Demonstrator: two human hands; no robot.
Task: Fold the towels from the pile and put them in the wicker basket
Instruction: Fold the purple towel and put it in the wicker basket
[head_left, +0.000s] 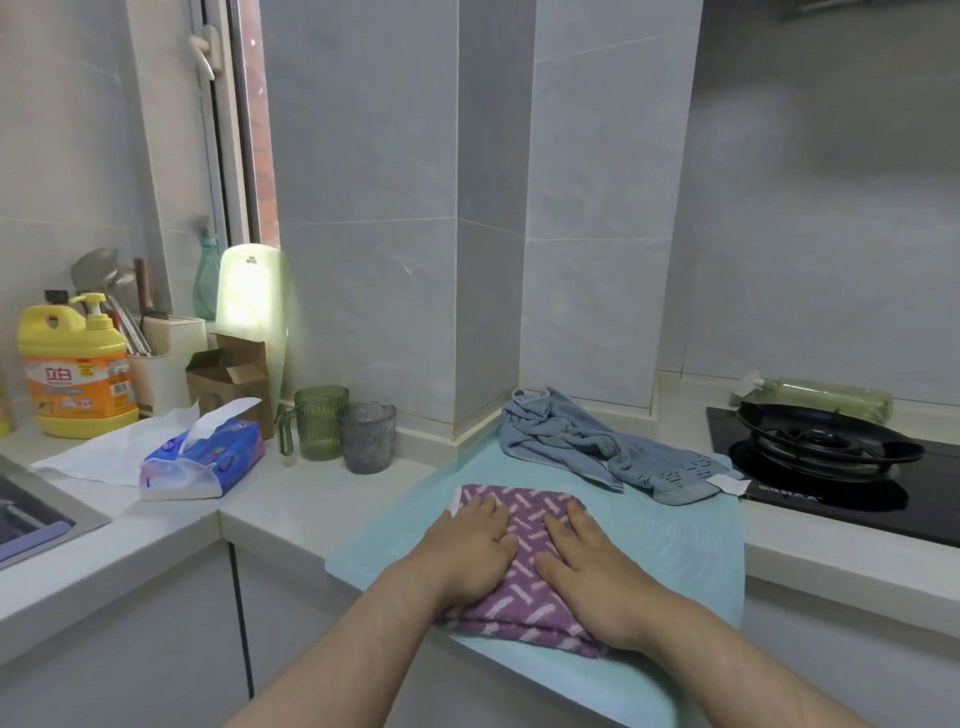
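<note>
Should the left hand (475, 545) lift carelessly, the folded purple patterned terry towel (522, 610) beneath both palms may spring open or slip off the pale turquoise mat (675, 545). Both hands lie flat, fingers straight, pressing and grasping nothing, the right hand (592, 566) beside the left. Beyond the right hand a crumpled grey-blue towel (597, 447) waits. I can see no wicker basket from here.

White characters "立白" stand on the orange label of the yellow detergent bottle (78, 382); other print is too blurred to read.

Soft daylight from the window (249, 130); wide-angle bending, slight blur.
</note>
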